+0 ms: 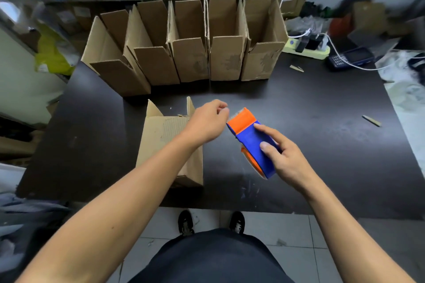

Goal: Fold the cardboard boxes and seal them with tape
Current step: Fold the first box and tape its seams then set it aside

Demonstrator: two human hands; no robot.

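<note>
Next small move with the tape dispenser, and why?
Probably draw the tape end out: the left hand pinches at the mouth of the tape dispenser, held by the right hand, and the near box beside it looks untaped.

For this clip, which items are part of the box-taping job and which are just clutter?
Job: tape dispenser, held by right hand; left hand at its front; near box; row of boxes.
Clutter: power strip, phone, cardboard scrap.
</note>
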